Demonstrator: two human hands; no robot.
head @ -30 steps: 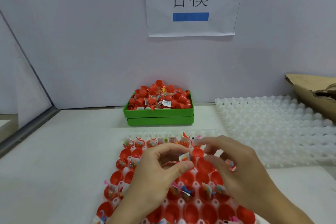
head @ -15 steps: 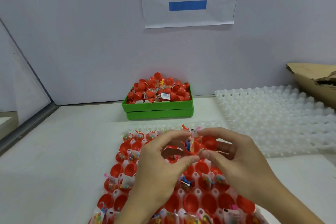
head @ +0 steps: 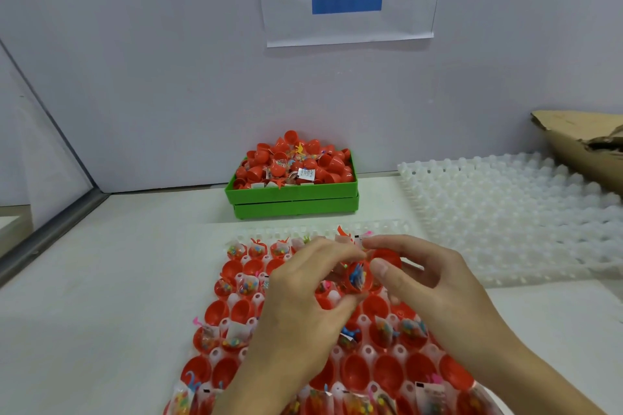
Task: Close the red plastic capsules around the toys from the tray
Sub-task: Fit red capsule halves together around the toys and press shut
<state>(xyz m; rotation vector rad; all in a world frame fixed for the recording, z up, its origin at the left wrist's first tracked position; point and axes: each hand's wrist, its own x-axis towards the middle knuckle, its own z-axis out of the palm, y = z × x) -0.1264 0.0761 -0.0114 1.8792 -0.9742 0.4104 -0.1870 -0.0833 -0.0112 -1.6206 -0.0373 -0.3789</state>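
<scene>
Both hands are meeting above the white dimpled tray [head: 397,226]: left hand [head: 296,310] and right hand [head: 435,283] are pinching a red capsule [head: 362,274], toy inside. Behind, a green bin [head: 293,194] is brimming with glossy capsules.

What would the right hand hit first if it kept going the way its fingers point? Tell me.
Likely the filled red capsule half that the left hand holds: the right hand, gripping the other half, points leftward at it, nearly touching. Depth is uncertain.
</scene>
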